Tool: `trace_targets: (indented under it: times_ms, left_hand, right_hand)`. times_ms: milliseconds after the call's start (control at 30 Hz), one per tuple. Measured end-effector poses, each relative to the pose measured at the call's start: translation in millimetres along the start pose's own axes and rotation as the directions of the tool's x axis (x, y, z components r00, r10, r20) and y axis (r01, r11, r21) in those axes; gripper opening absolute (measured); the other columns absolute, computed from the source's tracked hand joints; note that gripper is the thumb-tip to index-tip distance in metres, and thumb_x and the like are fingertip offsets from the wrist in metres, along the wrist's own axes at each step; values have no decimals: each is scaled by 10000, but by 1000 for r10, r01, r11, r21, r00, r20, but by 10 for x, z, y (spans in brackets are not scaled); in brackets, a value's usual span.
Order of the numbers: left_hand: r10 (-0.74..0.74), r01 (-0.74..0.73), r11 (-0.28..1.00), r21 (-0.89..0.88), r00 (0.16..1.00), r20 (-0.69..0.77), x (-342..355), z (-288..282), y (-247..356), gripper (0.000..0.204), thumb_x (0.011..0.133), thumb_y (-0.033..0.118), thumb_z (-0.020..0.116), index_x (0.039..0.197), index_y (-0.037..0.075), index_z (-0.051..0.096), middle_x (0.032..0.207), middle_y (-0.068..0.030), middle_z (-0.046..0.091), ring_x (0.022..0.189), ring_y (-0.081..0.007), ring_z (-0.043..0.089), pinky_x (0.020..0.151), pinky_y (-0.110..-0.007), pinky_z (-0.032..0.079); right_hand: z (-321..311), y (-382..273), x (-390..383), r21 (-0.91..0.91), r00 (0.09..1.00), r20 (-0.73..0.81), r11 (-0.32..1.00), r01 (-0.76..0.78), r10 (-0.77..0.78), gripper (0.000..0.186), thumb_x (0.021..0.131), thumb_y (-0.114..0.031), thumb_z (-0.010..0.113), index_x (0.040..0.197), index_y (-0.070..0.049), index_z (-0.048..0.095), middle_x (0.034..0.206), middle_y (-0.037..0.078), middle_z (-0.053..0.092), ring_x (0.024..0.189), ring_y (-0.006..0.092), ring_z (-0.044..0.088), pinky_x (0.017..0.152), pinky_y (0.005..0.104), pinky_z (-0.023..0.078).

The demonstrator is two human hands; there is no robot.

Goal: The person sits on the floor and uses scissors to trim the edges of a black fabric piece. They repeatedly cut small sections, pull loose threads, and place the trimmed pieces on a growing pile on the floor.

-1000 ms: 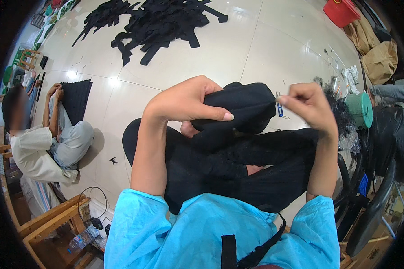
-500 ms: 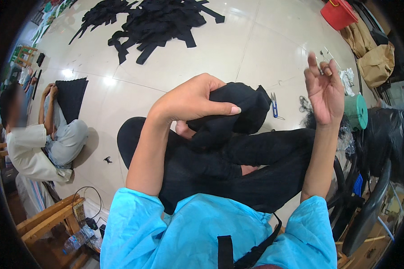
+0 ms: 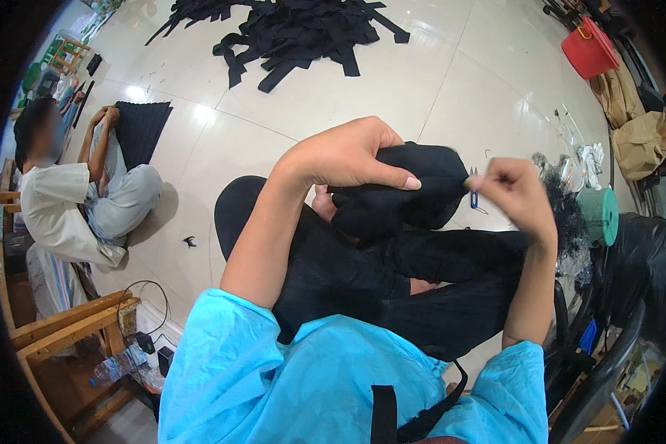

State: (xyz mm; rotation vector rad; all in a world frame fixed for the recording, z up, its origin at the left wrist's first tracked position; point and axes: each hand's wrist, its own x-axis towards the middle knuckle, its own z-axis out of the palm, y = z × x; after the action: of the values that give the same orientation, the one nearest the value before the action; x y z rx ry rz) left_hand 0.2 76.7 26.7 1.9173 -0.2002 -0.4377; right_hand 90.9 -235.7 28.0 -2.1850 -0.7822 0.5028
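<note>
Currently a bundle of black cloth (image 3: 396, 192) is gripped over the lap by the left hand (image 3: 348, 155), while the right hand (image 3: 514, 194) is pinched shut at its edge, seemingly on something thin. Tension should be kept steady, blue snips (image 3: 473, 196) close by.

The black garment (image 3: 399, 192) in the left hand (image 3: 348, 155) is matt, soft cloth — like the black strips (image 3: 296, 29) heaped behind. The floor (image 3: 436, 96) is glossy smooth tile. The red bucket (image 3: 590, 50) looks plastic, the frame (image 3: 66, 333) bare wood.
</note>
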Motion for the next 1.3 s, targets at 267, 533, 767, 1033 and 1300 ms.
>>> trace_targets:
  times_ms: [267, 533, 767, 1033, 1300]
  left_hand:
    - [75, -75, 997, -28, 997, -11, 115, 232, -30, 400, 831, 400, 877, 831, 13, 778, 675, -98, 714, 549, -196, 657, 547, -296, 510]
    - [25, -27, 997, -69, 999, -33, 111, 251, -74, 415, 828, 413, 870, 863, 11, 775, 702, -107, 727, 574, -210, 675, 574, -315, 536]
    - [77, -77, 991, -108, 997, -6, 48, 183, 21, 410, 842, 400, 864, 935, 8, 789, 748, -82, 733, 650, -180, 693, 650, -308, 562]
    - [90, -94, 995, -37, 991, -97, -68, -151, -144, 351, 859, 330, 869, 945, -2, 796, 774, -68, 747, 673, -157, 680, 673, -283, 541]
    - [153, -152, 988, -26, 982, 108, 61, -12, -265, 360, 875, 315, 853, 964, -28, 788, 758, -90, 749, 664, -193, 689, 688, -330, 557]
  right_hand:
    - [-1014, 781, -168, 916, 958, -277, 282, 285, -68, 130, 1053, -174, 652, 997, -58, 672, 890, 0, 652, 726, 90, 509, 574, 260, 381]
    - [-182, -165, 144, 753, 849, -524, 500, 427, 63, 342, 1077, -187, 633, 1353, 14, 636, 1413, 165, 646, 1288, 251, 609, 1162, 363, 431]
    - [61, -201, 206, -577, 742, -417, 784, 230, -525, 392, 893, -288, 828, 1123, 19, 744, 1095, 258, 733, 973, 332, 627, 887, 427, 513]
    - [-124, -3, 3, -145, 974, -212, 984, -107, 74, 528, 912, -236, 837, 641, -85, 410, 659, -29, 417, 692, 90, 401, 607, 267, 311]
    - [-36, -22, 45, 891, 980, -192, 428, 153, 49, 469, 983, -36, 699, 715, -195, 349, 704, -74, 367, 660, 79, 307, 617, 270, 264]
